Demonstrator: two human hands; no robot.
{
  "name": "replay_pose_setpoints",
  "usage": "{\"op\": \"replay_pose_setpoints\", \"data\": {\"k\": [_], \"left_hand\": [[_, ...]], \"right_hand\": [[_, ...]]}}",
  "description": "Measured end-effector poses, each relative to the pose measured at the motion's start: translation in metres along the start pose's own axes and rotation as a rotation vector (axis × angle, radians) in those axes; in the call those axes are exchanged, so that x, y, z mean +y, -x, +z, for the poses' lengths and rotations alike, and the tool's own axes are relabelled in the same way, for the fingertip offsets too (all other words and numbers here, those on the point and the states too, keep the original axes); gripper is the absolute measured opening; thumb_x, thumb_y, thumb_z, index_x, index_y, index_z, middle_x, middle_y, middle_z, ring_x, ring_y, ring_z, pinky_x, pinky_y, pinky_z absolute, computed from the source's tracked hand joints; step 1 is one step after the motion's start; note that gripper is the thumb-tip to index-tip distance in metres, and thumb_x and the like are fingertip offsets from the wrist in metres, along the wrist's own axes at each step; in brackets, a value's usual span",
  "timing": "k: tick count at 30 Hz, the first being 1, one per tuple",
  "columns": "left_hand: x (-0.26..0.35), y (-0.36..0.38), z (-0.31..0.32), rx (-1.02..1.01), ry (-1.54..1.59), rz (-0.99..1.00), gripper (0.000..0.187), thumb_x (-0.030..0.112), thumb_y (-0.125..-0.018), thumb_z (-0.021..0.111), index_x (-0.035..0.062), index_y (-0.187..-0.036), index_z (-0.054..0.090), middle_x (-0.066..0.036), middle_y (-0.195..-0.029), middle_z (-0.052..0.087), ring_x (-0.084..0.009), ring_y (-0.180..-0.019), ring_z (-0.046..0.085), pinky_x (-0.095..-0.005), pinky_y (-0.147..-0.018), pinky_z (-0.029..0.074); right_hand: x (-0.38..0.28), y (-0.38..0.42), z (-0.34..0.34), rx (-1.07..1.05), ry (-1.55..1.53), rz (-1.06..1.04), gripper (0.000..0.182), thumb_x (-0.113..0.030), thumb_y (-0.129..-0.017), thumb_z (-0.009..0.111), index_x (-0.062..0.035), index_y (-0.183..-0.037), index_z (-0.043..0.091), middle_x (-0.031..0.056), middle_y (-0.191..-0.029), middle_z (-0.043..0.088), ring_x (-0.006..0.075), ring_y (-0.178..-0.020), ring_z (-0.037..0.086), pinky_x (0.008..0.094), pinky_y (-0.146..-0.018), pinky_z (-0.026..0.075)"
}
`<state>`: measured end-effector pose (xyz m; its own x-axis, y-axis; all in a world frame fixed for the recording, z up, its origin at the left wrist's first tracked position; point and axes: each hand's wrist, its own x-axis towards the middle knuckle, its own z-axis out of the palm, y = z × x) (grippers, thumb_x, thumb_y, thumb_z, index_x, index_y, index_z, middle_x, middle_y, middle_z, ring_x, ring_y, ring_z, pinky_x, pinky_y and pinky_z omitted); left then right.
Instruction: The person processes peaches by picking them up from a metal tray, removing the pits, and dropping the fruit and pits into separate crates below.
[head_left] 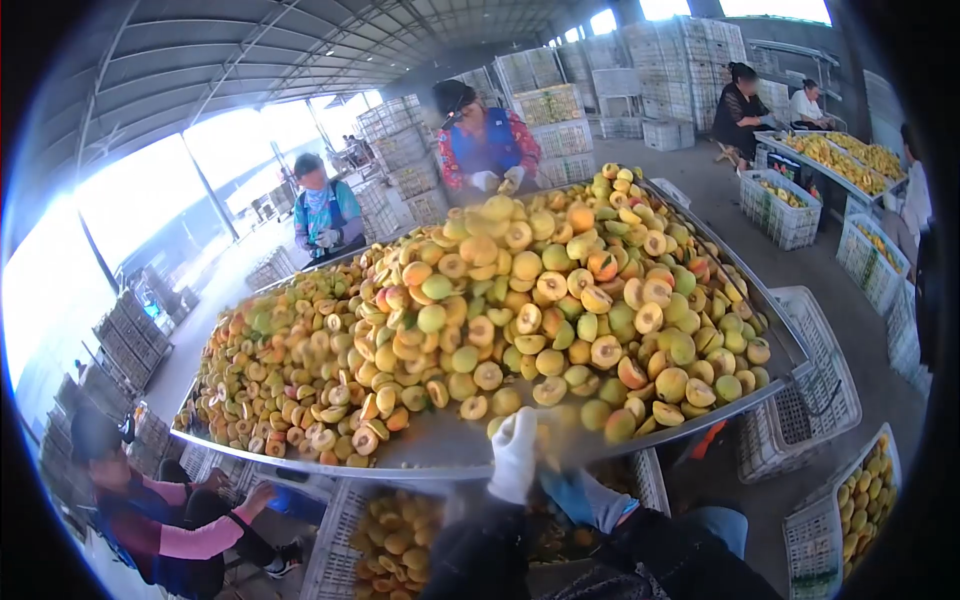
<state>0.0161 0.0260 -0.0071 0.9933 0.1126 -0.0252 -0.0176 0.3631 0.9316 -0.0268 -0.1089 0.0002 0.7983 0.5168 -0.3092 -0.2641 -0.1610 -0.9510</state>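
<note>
A heap of yellow peaches (470,300), many cut in half with the pit hollow showing, covers the metal table (440,450) in front of me. My left hand (514,455), in a white glove, is at the near edge of the table with its fingers closed. What it holds, if anything, is hidden. A peach shows just beside its fingertips. My right hand (588,497), in a blue-grey glove, is lower and to the right, below the table edge and over a crate. Blur hides its fingers.
Below the table edge stands a crate of peaches (395,540). A white crate (800,390) and a peach-filled crate (865,500) are on the right. Two people stand across the table; another person (170,510) sits at lower left. Stacked crates (550,100) rise behind.
</note>
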Motion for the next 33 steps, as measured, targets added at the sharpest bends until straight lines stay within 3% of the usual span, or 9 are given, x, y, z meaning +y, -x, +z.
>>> {"op": "replay_pose_setpoints", "data": {"k": [9,11,13,15,18,19,25,29,33], "left_hand": [[-0.006,-0.022,-0.019,-0.415,-0.079,-0.003,0.046,0.034,-0.101,0.049,-0.0039,-0.087,0.07,-0.014,-0.075,0.069,-0.0163,-0.061,0.063,-0.0241,-0.051,0.05],[0.022,-0.005,-0.012,-0.458,-0.207,-0.033,0.017,0.019,-0.094,0.061,0.006,-0.083,0.065,-0.007,-0.078,0.066,-0.0176,-0.067,0.06,-0.0298,-0.06,0.049],[0.012,0.0,-0.008,-0.382,-0.295,-0.007,0.009,0.017,-0.093,0.061,0.0083,-0.092,0.063,-0.004,-0.079,0.063,-0.0184,-0.076,0.062,-0.0301,-0.062,0.05],[0.004,0.004,-0.009,-0.516,0.45,-0.223,0.02,0.028,-0.096,0.054,0.0098,-0.103,0.06,-0.004,-0.096,0.063,-0.0186,-0.085,0.062,-0.034,-0.073,0.051],[-0.011,-0.012,-0.018,-0.548,0.92,-0.27,0.03,0.038,-0.097,0.049,0.0096,-0.104,0.059,-0.004,-0.102,0.062,-0.0197,-0.094,0.06,-0.039,-0.084,0.048],[-0.012,-0.014,-0.025,-0.385,0.746,-0.149,0.032,0.041,-0.098,0.05,0.0105,-0.103,0.059,-0.004,-0.1,0.063,-0.02,-0.095,0.06,-0.0386,-0.085,0.048],[0.067,0.032,-0.1,0.079,0.369,-0.009,0.041,0.047,-0.098,0.054,0.0072,-0.101,0.062,-0.008,-0.092,0.065,-0.0226,-0.078,0.062,-0.0344,-0.062,0.051],[0.086,0.066,-0.18,0.722,-1.128,0.046,0.024,0.022,-0.09,0.068,0.0001,-0.098,0.073,-0.01,-0.092,0.072,-0.0189,-0.078,0.067,-0.0305,-0.073,0.053],[0.067,0.021,-0.17,0.525,-1.076,0.576,0.027,0.023,-0.087,0.075,0.0053,-0.106,0.073,-0.007,-0.086,0.072,-0.0193,-0.074,0.066,-0.0332,-0.074,0.054]], "right_hand": [[-0.017,0.021,-0.01,-0.353,-0.464,0.305,0.053,-0.061,-0.101,0.043,-0.011,-0.086,0.052,-0.0061,-0.056,0.033,0.0062,-0.044,0.029,0.024,-0.041,0.024],[-0.012,0.015,-0.013,-0.348,-0.354,0.312,0.054,-0.062,-0.099,0.048,-0.0103,-0.083,0.054,-0.0055,-0.055,0.037,0.0074,-0.042,0.033,0.0251,-0.041,0.028],[-0.013,0.019,-0.004,-0.201,-0.19,0.222,0.053,-0.06,-0.099,0.05,-0.0097,-0.084,0.056,-0.0035,-0.056,0.043,0.0087,-0.042,0.038,0.0253,-0.041,0.031],[0.012,0.006,-0.006,-0.104,-0.021,0.078,0.05,-0.054,-0.099,0.054,-0.0056,-0.093,0.062,0.0091,-0.063,0.059,0.0227,-0.048,0.058,0.0357,-0.045,0.043],[0.041,-0.003,0.003,0.116,0.414,-0.607,0.051,-0.054,-0.099,0.053,-0.0041,-0.101,0.063,0.0186,-0.074,0.066,0.0373,-0.067,0.067,0.0454,-0.059,0.051],[0.038,0.006,0.0,0.077,0.526,-0.412,0.048,-0.051,-0.1,0.05,-0.0058,-0.106,0.063,0.0225,-0.088,0.068,0.0449,-0.088,0.066,0.0516,-0.075,0.052],[0.053,0.015,-0.027,0.081,1.148,-0.084,0.04,-0.047,-0.093,0.055,-0.01,-0.102,0.068,0.0171,-0.093,0.072,0.0385,-0.088,0.069,0.0499,-0.076,0.054],[0.047,0.02,-0.029,0.137,1.051,-0.164,0.037,-0.044,-0.091,0.06,-0.0089,-0.1,0.069,0.0181,-0.091,0.071,0.0381,-0.087,0.069,0.0507,-0.074,0.053],[0.036,0.019,-0.016,0.164,1.015,-0.27,0.033,-0.04,-0.091,0.061,-0.0081,-0.093,0.068,0.0184,-0.087,0.07,0.0374,-0.085,0.068,0.0511,-0.073,0.052]]}}
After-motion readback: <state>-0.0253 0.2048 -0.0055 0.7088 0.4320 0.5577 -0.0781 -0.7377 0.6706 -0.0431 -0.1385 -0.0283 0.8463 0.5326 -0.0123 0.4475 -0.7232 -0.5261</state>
